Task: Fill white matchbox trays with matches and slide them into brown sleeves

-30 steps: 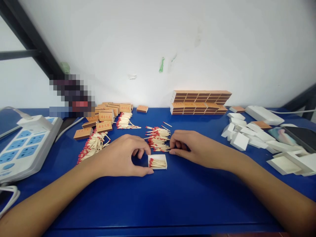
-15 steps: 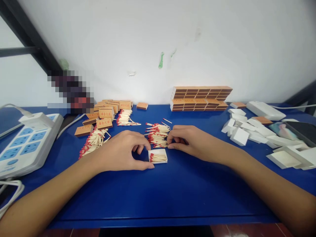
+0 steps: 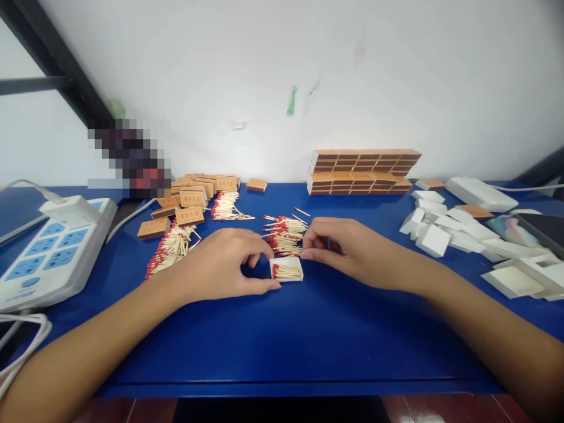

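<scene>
A small white tray point(image 3: 286, 261) lies on the blue table with several red-headed matches point(image 3: 287, 271) inside. My left hand point(image 3: 233, 261) is at its left end, the thumb and fingers apart on either side of the tray's corner. Just behind the tray is a loose pile of matches point(image 3: 285, 235). My right hand point(image 3: 339, 249) is beside the right edge of that pile, its thumb and fingertips pressed together near the tray's back right corner. What those fingertips hold, if anything, is too small to make out.
Orange matchboxes point(image 3: 189, 216) and more matches point(image 3: 176, 247) lie at the left, by a power strip point(image 3: 57, 252). Stacked matchboxes point(image 3: 361, 172) stand against the wall. White empty trays point(image 3: 434, 239) and a phone point(image 3: 540, 232) are at the right.
The view has shifted slightly. The tray sits closer to the match pile, and my left hand has moved along with it. My right hand remains beside the pile, now nearer the tray's corner.
</scene>
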Demonstrator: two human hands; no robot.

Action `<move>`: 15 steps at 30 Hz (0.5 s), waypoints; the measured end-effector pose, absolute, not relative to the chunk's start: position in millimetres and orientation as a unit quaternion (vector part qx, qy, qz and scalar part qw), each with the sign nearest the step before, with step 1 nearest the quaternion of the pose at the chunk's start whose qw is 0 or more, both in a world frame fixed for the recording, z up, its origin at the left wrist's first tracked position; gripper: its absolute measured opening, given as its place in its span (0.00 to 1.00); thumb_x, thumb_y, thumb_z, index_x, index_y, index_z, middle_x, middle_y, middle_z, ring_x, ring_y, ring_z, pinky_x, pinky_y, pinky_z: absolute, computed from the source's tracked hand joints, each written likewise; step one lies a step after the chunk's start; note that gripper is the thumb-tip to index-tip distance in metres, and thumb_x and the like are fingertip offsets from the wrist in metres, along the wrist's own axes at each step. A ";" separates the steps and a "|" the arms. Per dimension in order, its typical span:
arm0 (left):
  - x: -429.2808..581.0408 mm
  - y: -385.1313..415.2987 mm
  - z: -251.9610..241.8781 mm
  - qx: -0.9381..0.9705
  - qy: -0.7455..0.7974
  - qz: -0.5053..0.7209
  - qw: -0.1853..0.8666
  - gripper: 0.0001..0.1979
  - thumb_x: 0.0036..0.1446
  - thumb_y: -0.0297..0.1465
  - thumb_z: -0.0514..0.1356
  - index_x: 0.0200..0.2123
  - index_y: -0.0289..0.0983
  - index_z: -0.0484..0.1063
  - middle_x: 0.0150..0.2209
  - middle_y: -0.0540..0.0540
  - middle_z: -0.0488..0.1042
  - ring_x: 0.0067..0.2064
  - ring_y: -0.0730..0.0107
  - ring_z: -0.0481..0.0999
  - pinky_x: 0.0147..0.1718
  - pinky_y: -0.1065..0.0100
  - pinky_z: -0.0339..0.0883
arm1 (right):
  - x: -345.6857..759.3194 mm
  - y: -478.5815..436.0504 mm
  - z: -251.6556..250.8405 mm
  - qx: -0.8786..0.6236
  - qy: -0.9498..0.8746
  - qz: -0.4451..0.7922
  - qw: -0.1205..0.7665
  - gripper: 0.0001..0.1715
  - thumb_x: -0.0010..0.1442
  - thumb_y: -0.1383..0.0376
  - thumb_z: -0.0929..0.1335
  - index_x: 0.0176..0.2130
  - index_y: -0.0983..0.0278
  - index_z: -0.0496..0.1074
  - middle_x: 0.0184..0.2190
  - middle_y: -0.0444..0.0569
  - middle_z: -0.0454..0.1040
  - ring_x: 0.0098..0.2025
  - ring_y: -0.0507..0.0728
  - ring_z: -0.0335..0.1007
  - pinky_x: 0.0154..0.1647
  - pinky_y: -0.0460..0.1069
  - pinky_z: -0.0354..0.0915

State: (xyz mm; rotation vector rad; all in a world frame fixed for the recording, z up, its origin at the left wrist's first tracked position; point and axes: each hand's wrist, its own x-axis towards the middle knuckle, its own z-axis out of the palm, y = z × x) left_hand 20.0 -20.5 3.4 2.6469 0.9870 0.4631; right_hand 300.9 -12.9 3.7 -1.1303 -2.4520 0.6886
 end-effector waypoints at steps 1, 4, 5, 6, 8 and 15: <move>20.1 -20.7 3.9 0.916 0.340 0.163 0.137 0.14 0.60 0.43 0.71 0.39 0.38 0.81 0.29 0.52 0.73 0.32 0.71 0.71 0.33 0.66 0.61 | 297.8 -16.1 4.2 -0.394 -0.866 0.252 0.176 0.17 0.73 0.52 0.68 0.37 0.61 0.75 0.33 0.45 0.75 0.32 0.54 0.65 0.34 0.50 0.58; 20.5 -21.4 4.4 0.915 0.339 0.168 0.140 0.13 0.59 0.42 0.71 0.39 0.38 0.81 0.30 0.52 0.73 0.32 0.71 0.71 0.34 0.67 0.61 | 289.0 -24.4 4.0 -0.389 -0.871 0.249 0.170 0.14 0.72 0.56 0.68 0.37 0.61 0.75 0.32 0.45 0.74 0.31 0.53 0.65 0.34 0.49 0.58; 20.7 -21.6 4.1 0.914 0.340 0.168 0.142 0.13 0.59 0.42 0.71 0.39 0.39 0.81 0.30 0.52 0.73 0.32 0.71 0.72 0.33 0.67 0.61 | 287.1 -26.2 3.6 -0.388 -0.873 0.242 0.170 0.13 0.72 0.57 0.68 0.37 0.61 0.75 0.32 0.45 0.74 0.32 0.53 0.65 0.34 0.49 0.58; 20.8 -21.7 3.7 0.914 0.340 0.168 0.143 0.14 0.59 0.42 0.71 0.39 0.39 0.81 0.30 0.52 0.73 0.32 0.71 0.72 0.33 0.67 0.60 | 286.2 -27.2 3.2 -0.388 -0.875 0.237 0.169 0.13 0.72 0.58 0.69 0.37 0.61 0.75 0.32 0.45 0.74 0.32 0.53 0.66 0.35 0.49 0.59; 20.8 -21.5 2.9 0.916 0.339 0.168 0.138 0.14 0.60 0.43 0.71 0.40 0.38 0.81 0.30 0.52 0.73 0.32 0.71 0.71 0.33 0.67 0.60 | 287.5 -27.0 3.4 -0.384 -0.878 0.230 0.167 0.12 0.72 0.58 0.69 0.37 0.61 0.75 0.33 0.45 0.75 0.33 0.53 0.66 0.35 0.49 0.59; 18.4 -20.5 3.7 0.917 0.334 0.173 0.133 0.13 0.57 0.42 0.72 0.37 0.38 0.80 0.29 0.52 0.73 0.31 0.72 0.71 0.33 0.67 0.60 | 307.9 -11.8 8.6 -0.437 -0.866 0.171 0.172 0.11 0.70 0.58 0.69 0.36 0.61 0.75 0.33 0.47 0.75 0.32 0.55 0.67 0.34 0.50 0.58</move>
